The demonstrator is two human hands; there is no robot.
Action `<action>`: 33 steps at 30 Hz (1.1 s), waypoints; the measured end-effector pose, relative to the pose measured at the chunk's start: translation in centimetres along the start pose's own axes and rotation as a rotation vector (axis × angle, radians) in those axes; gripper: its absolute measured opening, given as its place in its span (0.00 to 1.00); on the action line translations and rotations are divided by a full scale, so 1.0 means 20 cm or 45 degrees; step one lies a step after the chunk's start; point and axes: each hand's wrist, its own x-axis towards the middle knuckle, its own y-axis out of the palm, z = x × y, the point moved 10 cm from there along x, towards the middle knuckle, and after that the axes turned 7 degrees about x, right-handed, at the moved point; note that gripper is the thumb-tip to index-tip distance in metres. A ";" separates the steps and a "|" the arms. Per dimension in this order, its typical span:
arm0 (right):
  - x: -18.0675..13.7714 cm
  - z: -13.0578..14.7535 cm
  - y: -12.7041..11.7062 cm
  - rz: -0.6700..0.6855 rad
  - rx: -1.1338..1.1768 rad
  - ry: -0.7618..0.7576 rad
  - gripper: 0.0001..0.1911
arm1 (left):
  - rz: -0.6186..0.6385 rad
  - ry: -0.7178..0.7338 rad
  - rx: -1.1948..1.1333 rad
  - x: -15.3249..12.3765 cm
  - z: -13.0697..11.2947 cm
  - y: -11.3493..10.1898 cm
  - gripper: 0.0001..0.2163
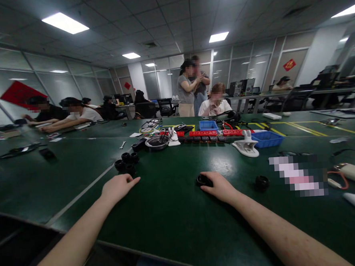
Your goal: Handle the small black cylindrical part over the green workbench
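Fingers of the right hand [219, 186] close around a black rounded part [204, 181] at the green table [166, 206], inside its near edge, with open room leftward to the left hand [116, 187], finger closure indeterminable, beside clustered black parts [126, 160].

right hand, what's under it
Between the thumb and fingers of the right hand shows a black round part, with green table around. The part's palm side and the tabletop beneath are covered.
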 end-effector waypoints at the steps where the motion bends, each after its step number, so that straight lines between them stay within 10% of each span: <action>1: 0.00 0.00 0.00 -0.001 -0.009 -0.005 0.26 | 0.008 0.056 -0.031 -0.01 -0.03 0.01 0.24; 13: -0.01 0.01 0.00 0.027 -0.020 -0.019 0.28 | -0.009 0.141 -0.118 0.13 -0.09 0.01 0.19; 21: -0.05 0.06 -0.26 -0.530 -0.034 -0.032 0.26 | -0.030 0.707 -0.178 -0.19 -0.80 0.04 0.16; 26: -0.08 0.00 -0.29 -0.559 0.175 0.097 0.22 | -0.096 1.119 -0.117 -0.31 -1.29 0.04 0.22; 33: -0.05 -0.05 -0.27 -0.492 0.162 0.147 0.24 | 0.064 1.237 0.053 -0.22 -1.48 0.15 0.19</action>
